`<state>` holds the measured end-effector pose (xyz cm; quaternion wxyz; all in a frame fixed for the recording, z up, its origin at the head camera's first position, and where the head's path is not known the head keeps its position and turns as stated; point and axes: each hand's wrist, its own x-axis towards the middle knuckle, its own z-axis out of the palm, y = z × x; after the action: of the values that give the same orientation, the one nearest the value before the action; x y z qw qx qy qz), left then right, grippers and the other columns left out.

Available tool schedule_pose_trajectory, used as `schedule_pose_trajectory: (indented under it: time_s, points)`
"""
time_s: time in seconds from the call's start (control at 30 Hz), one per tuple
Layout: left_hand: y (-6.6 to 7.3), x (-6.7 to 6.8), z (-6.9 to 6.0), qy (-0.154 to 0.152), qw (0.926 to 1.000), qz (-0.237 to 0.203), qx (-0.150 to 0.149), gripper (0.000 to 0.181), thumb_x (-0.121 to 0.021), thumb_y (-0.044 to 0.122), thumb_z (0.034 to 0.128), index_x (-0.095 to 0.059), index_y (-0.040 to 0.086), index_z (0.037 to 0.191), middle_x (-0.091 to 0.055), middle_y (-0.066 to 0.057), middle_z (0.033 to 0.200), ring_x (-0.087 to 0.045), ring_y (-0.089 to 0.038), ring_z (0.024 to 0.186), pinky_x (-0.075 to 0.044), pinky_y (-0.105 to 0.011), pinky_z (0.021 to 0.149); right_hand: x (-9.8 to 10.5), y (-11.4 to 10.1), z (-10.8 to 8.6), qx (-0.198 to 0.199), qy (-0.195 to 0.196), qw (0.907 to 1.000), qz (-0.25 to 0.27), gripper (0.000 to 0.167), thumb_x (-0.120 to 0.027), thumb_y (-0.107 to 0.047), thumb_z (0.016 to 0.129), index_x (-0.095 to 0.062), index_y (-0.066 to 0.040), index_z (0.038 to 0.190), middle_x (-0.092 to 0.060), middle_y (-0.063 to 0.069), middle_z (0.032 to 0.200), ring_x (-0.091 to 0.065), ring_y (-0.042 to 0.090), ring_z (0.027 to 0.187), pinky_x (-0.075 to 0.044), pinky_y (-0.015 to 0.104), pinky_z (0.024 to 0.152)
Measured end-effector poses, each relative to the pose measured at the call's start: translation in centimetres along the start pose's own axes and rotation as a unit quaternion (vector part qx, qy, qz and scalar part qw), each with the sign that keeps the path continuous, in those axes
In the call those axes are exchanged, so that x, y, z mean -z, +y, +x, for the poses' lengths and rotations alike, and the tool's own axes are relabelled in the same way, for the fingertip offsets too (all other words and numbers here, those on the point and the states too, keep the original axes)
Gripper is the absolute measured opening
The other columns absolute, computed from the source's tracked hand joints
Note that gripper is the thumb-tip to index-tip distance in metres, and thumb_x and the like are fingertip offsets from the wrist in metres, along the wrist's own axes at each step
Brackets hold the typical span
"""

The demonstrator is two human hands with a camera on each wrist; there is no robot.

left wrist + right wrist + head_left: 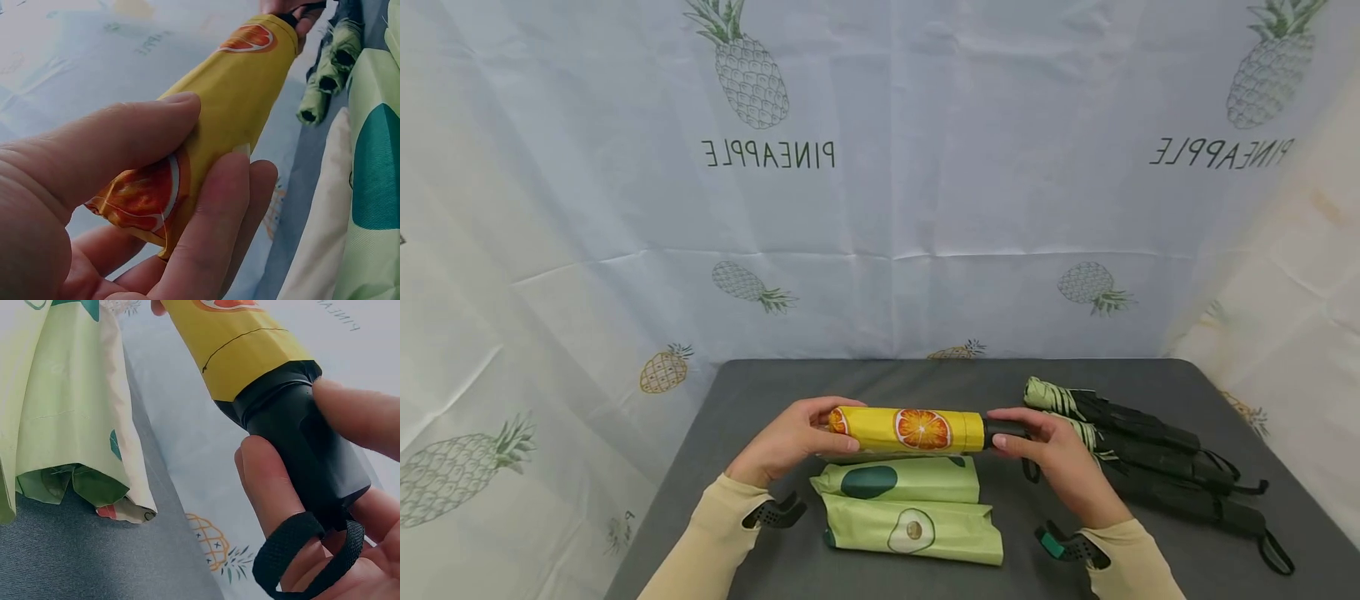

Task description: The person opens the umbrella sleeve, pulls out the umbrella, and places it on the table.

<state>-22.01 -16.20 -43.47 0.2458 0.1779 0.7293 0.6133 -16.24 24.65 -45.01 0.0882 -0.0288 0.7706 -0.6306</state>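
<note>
A folded umbrella in a yellow sleeve with orange-slice prints [880,428] is held level above the table by both hands. My left hand [799,437] grips its sleeve-covered end, thumb on one side and fingers on the other in the left wrist view. At the opposite end my right hand [1051,450] holds the black handle [306,444] between thumb and fingers, and a black wrist strap [281,550] loops down there. Just below lie green avocado-print sleeves [917,530], flat on the table, with a cream sleeve [128,425] beside them.
Several folded umbrellas with black handles and green striped canopies [1157,450] lie side by side on the right of the grey table [760,385]. A white curtain with pineapple prints [925,208] hangs behind and along the sides.
</note>
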Motion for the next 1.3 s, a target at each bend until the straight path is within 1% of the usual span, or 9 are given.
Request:
schedule_pose_trajectory:
  time_s: [0.17,0.3,0.37,0.53,0.63,0.73,0.8,1.03,1.3]
  points:
    - [0.0,0.0,-0.1,0.004,0.9999,-0.014,0.007,0.066,-0.089,0.015,0.0911,-0.063,0.014,0.152,-0.072,-0.011,0.130,-0.071,-0.025,0.112,-0.065,-0.042,0.095,0.0,-0.1,0.1,0.004,0.007,1.0000,0.003,0.057,-0.080,-0.026,0.100,-0.062,-0.005,0.151,-0.075,0.005,0.127,-0.077,0.015,0.108,-0.062,0.041,0.102]
    - [0.1,0.0,-0.1,0.006,0.9996,-0.027,0.008,0.067,-0.089,0.013,0.0908,-0.063,0.013,0.152,-0.073,-0.011,0.131,-0.072,-0.024,0.114,-0.065,-0.038,0.095,0.3,-0.5,-0.1,0.012,0.013,0.9998,0.008,0.055,-0.078,-0.024,0.101,-0.063,-0.003,0.150,-0.078,0.003,0.123,-0.078,0.014,0.106,-0.063,0.032,0.099]
    - [0.1,0.0,-0.1,0.007,0.9995,-0.031,0.008,0.068,-0.089,0.013,0.0906,-0.062,0.013,0.153,-0.073,-0.011,0.131,-0.072,-0.023,0.114,-0.065,-0.037,0.095,0.4,-0.6,-0.2,0.013,0.018,0.9997,0.009,0.055,-0.078,-0.024,0.101,-0.064,-0.003,0.150,-0.079,-0.001,0.121,-0.078,0.013,0.106,-0.062,0.029,0.098]
    - [0.2,0.2,-0.2,0.003,0.9993,-0.038,0.001,0.068,-0.087,0.013,0.0929,-0.058,0.008,0.155,-0.072,-0.011,0.133,-0.072,-0.022,0.114,-0.065,-0.040,0.097,1.1,-0.7,-0.4,0.025,0.036,0.9990,-0.008,0.052,-0.078,-0.023,0.102,-0.066,-0.003,0.148,-0.075,-0.010,0.123,-0.079,0.015,0.105,-0.059,0.023,0.098]
    - [0.3,0.3,-0.3,0.002,0.9992,-0.040,-0.002,0.067,-0.085,0.012,0.0942,-0.058,0.007,0.155,-0.072,-0.010,0.133,-0.072,-0.023,0.114,-0.065,-0.040,0.097,1.5,-0.6,-0.4,0.034,0.044,0.9983,-0.016,0.050,-0.077,-0.023,0.103,-0.066,-0.003,0.147,-0.071,-0.011,0.128,-0.079,0.015,0.104,-0.057,0.020,0.098]
    - [0.3,0.4,-0.4,0.003,0.9992,-0.039,-0.003,0.066,-0.085,0.012,0.0942,-0.059,0.007,0.154,-0.073,-0.009,0.132,-0.072,-0.023,0.113,-0.065,-0.039,0.096,1.7,-0.8,-0.5,0.037,0.048,0.9981,-0.012,0.050,-0.077,-0.022,0.103,-0.066,-0.002,0.147,-0.069,-0.012,0.130,-0.078,0.011,0.104,-0.058,0.020,0.098]
    - [0.3,0.4,-0.4,0.003,0.9993,-0.038,-0.003,0.066,-0.085,0.013,0.0942,-0.059,0.007,0.154,-0.073,-0.009,0.131,-0.072,-0.023,0.113,-0.065,-0.041,0.097,1.7,-0.8,-0.6,0.041,0.050,0.9979,-0.008,0.050,-0.077,-0.021,0.103,-0.066,-0.001,0.147,-0.067,-0.013,0.131,-0.078,0.010,0.104,-0.060,0.021,0.097]
    - [0.2,0.7,-0.4,0.008,0.9996,-0.028,-0.001,0.063,-0.084,0.014,0.0955,-0.060,0.007,0.153,-0.072,-0.009,0.130,-0.072,-0.023,0.112,-0.064,-0.043,0.097,2.0,-0.9,-0.6,0.056,0.049,0.9972,0.009,0.048,-0.074,-0.017,0.104,-0.064,0.004,0.146,-0.070,-0.023,0.123,-0.079,0.008,0.102,-0.064,0.027,0.096]
    - [0.4,0.9,-0.6,0.009,0.9995,-0.028,-0.007,0.060,-0.084,0.013,0.0958,-0.062,0.007,0.151,-0.074,-0.008,0.128,-0.072,-0.024,0.109,-0.064,-0.042,0.095,2.3,-0.7,-0.5,0.063,0.047,0.9968,0.018,0.047,-0.073,-0.015,0.105,-0.063,0.006,0.146,-0.074,-0.022,0.119,-0.079,0.007,0.102,-0.065,0.029,0.094]
